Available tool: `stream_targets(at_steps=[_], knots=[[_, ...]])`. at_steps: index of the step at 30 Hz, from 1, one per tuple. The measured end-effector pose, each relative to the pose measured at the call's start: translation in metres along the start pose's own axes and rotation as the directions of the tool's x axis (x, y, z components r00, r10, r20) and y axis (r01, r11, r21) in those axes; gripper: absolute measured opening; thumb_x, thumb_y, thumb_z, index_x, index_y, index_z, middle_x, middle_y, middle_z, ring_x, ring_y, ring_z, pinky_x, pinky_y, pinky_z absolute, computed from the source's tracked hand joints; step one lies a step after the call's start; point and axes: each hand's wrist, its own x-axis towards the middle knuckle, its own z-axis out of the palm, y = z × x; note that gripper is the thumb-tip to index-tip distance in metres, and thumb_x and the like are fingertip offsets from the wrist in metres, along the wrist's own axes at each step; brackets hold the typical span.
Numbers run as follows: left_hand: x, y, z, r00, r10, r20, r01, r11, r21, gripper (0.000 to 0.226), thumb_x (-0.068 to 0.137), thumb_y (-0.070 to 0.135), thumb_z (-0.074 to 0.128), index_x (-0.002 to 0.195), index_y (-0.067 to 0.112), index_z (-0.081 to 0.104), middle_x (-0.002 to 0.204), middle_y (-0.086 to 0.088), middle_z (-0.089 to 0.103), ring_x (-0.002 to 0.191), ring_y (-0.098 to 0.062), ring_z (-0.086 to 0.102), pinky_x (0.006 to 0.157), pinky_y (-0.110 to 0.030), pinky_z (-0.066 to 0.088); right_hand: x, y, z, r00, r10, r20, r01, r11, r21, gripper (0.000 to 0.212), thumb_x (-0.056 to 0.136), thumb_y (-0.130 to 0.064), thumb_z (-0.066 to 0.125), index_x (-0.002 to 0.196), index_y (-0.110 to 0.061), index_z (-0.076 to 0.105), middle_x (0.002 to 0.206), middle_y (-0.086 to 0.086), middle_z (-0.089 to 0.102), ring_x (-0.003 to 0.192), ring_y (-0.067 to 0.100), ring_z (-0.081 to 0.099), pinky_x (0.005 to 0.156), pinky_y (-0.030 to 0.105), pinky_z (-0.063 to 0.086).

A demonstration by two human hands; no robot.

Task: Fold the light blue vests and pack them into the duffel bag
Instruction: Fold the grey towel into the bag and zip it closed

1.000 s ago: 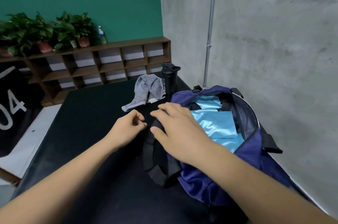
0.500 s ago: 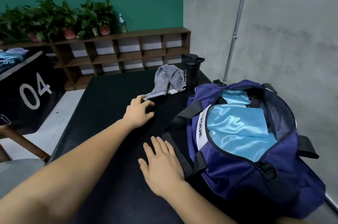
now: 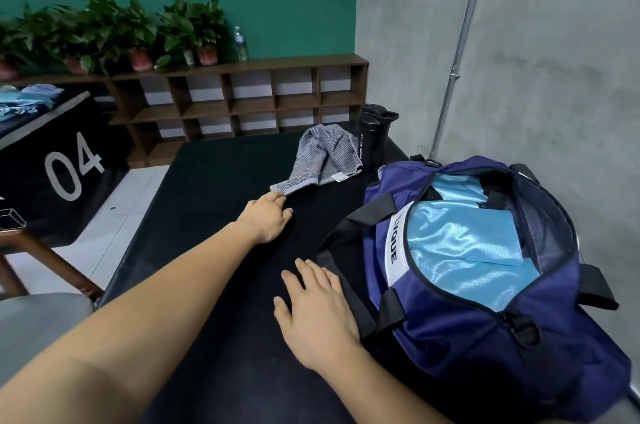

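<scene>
Since the folded light blue satin vests already lie inside the navy nylon duffel bag, we judge the packing nearly done, with closing the zip the likely remaining step. No vest shows on the black tabletop.

Our right hand lies flat on the tabletop, palm down, fingers straight and slightly spread, holding nothing. Its outer edge is just beside the bag's black webbing strap; whether they touch we cannot tell.

Our left hand rests farther out, at about 11 o'clock from the right one. Its fingers are loosely curled, their tips at the near corner of the grey striped towel. We see no grip on the towel. A black plastic sport bottle stands just beyond the towel.

From the right hand the bag sits at about 2 to 3 o'clock, close by. From the left hand it lies at about 4 o'clock, and well apart. Its long axis, and the open zip mouth with it, run from roughly 11 o'clock to 5 o'clock. The mouth's near end is at the 5 o'clock side.

So the right hand is the nearer one. We judge it better placed to reach the opening, while the left would have to cross the tabletop to steady the bag.
</scene>
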Motion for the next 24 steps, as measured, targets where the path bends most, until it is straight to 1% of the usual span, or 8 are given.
stream_targets(at_steps=[5,8,10,13,16,19,22,24], knots=[[-0.052,-0.011,0.001,0.994,0.089,-0.061,-0.083,0.992,0.094,0.061,0.112,0.049,0.034,0.158,0.012,0.047,0.166,0.000,0.039,0.153,-0.020,0.037,0.122,-0.040,0.032,0.001,0.000,0.002,1.000,0.003,-0.002,-0.003,1.000,-0.008,0.059,0.106,-0.051,0.031,0.155,-0.022,0.048,0.168,0.008,0.037,0.157,0.025,0.028,0.130,0.045,0.020],[-0.100,-0.020,0.003,0.988,0.128,-0.082,-0.113,0.979,0.168,0.082,0.101,0.063,0.016,0.157,0.013,0.048,0.164,0.002,0.041,0.150,-0.018,0.040,0.119,-0.037,0.035,0.001,0.001,0.003,1.000,0.003,-0.011,-0.003,1.000,0.001,0.057,0.106,-0.051,0.034,0.152,-0.023,0.050,0.167,0.008,0.039,0.156,0.025,0.031,0.129,0.045,0.022],[-0.132,-0.025,0.006,0.984,0.154,-0.094,-0.133,0.971,0.200,0.092,0.093,0.066,0.007,0.156,0.014,0.051,0.162,0.003,0.043,0.150,-0.016,0.041,0.117,-0.036,0.036,0.001,0.000,0.003,1.000,0.006,-0.023,-0.006,1.000,-0.001,0.056,0.105,-0.051,0.036,0.151,-0.023,0.052,0.166,0.007,0.041,0.155,0.024,0.032,0.129,0.044,0.024],[-0.175,-0.033,0.010,0.973,0.199,-0.113,-0.169,0.958,0.234,0.084,0.098,0.064,0.017,0.147,0.013,0.061,0.154,0.003,0.053,0.143,-0.016,0.050,0.113,-0.035,0.042,0.001,0.000,0.001,1.000,0.003,-0.015,-0.004,1.000,-0.008,0.054,0.107,-0.050,0.039,0.152,-0.023,0.050,0.167,0.006,0.038,0.157,0.022,0.028,0.129,0.041,0.022],[-0.212,-0.041,0.007,0.971,0.211,-0.107,-0.182,0.955,0.235,0.068,0.100,0.063,0.025,0.125,0.019,0.071,0.131,0.007,0.065,0.122,-0.016,0.063,0.105,-0.034,0.049,0.001,0.000,-0.001,1.000,0.002,-0.016,-0.002,1.000,-0.008,0.053,0.107,-0.048,0.042,0.152,-0.021,0.049,0.168,0.006,0.037,0.157,0.022,0.026,0.129,0.039,0.021],[-0.243,-0.052,-0.006,0.974,0.204,-0.104,-0.176,0.958,0.227,0.055,0.099,0.062,0.027,0.095,0.024,0.068,0.097,0.010,0.061,0.092,-0.018,0.066,0.087,-0.034,0.052,0.001,0.001,-0.001,0.999,-0.039,-0.027,0.038,0.999,-0.034,0.054,0.106,-0.044,0.043,0.153,-0.018,0.046,0.168,0.005,0.035,0.158,0.021,0.025,0.130,0.037,0.020],[-0.268,-0.061,-0.020,0.977,0.185,-0.105,-0.161,0.966,0.201,0.050,0.095,0.060,0.033,0.079,0.022,0.061,0.086,0.009,0.060,0.078,-0.018,0.064,0.071,-0.035,0.050,0.001,0.003,-0.002,0.996,-0.084,-0.021,0.083,0.995,-0.046,0.058,0.106,-0.041,0.043,0.158,-0.015,0.041,0.169,0.003,0.033,0.159,0.020,0.024,0.130,0.036,0.021],[-0.281,-0.064,-0.026,0.977,0.185,-0.107,-0.163,0.969,0.185,0.048,0.093,0.059,0.035,0.076,0.020,0.057,0.083,0.007,0.061,0.076,-0.018,0.063,0.067,-0.035,0.049,0.002,0.006,-0.001,0.995,-0.101,-0.006,0.100,0.993,-0.067,0.061,0.106,-0.043,0.036,0.161,-0.015,0.039,0.171,0.003,0.032,0.160,0.020,0.022,0.132,0.038,0.017]])
